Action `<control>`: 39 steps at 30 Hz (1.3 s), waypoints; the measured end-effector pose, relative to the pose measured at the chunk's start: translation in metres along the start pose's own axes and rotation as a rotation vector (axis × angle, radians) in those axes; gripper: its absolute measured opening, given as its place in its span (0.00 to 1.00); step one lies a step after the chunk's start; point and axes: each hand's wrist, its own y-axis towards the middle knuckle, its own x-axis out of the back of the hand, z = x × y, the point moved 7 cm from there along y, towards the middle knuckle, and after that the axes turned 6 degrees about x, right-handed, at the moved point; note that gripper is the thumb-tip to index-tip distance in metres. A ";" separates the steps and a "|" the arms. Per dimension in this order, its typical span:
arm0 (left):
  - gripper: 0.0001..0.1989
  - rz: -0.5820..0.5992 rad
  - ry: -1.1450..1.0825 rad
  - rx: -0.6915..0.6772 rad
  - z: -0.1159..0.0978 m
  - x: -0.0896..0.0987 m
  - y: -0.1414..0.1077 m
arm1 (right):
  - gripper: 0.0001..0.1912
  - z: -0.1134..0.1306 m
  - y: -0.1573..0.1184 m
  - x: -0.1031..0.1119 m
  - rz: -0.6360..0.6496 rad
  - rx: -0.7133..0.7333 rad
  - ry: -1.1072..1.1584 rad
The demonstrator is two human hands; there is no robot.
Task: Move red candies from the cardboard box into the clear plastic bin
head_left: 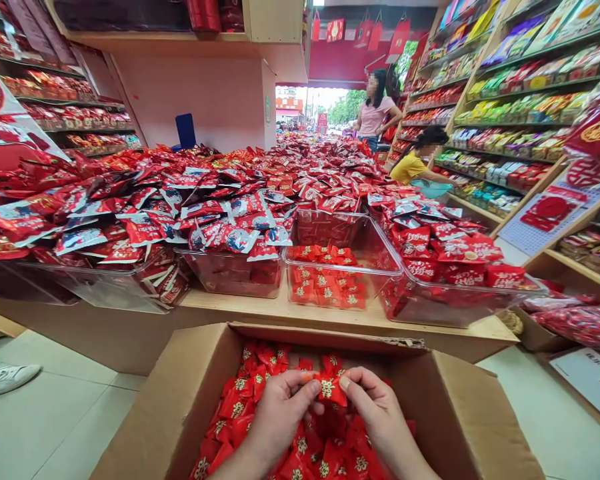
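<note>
Between my two hands is a small red candy packet (330,390) with a gold character on it. My left hand (285,407) pinches its left end between thumb and fingers. On the other end, the thumb and finger of my right hand (375,403) are closed. Both hands are over an open cardboard box (180,387), above many loose red packets (235,407) of the same look. Behind the box, a clear plastic bin (380,257) holds rows of similar red packets (325,280) low inside it.
More clear bins (235,273) heaped with red snack packets (230,220) line the wooden ledge (230,305). Stocked shelves (525,100) rise on the right. One person in pink (375,117) stands far off; another in yellow (410,165) is lower down. A shoe (7,380) shows at left.
</note>
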 end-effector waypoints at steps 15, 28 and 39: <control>0.11 0.087 -0.219 0.138 0.011 -0.009 -0.005 | 0.15 0.006 -0.001 -0.004 0.079 -0.017 -0.011; 0.13 0.016 0.098 -0.182 -0.024 0.001 -0.011 | 0.12 0.026 0.004 0.001 0.207 0.125 -0.307; 0.14 -0.044 -0.147 -0.103 -0.006 0.003 -0.009 | 0.18 -0.010 -0.008 -0.024 0.262 0.003 0.026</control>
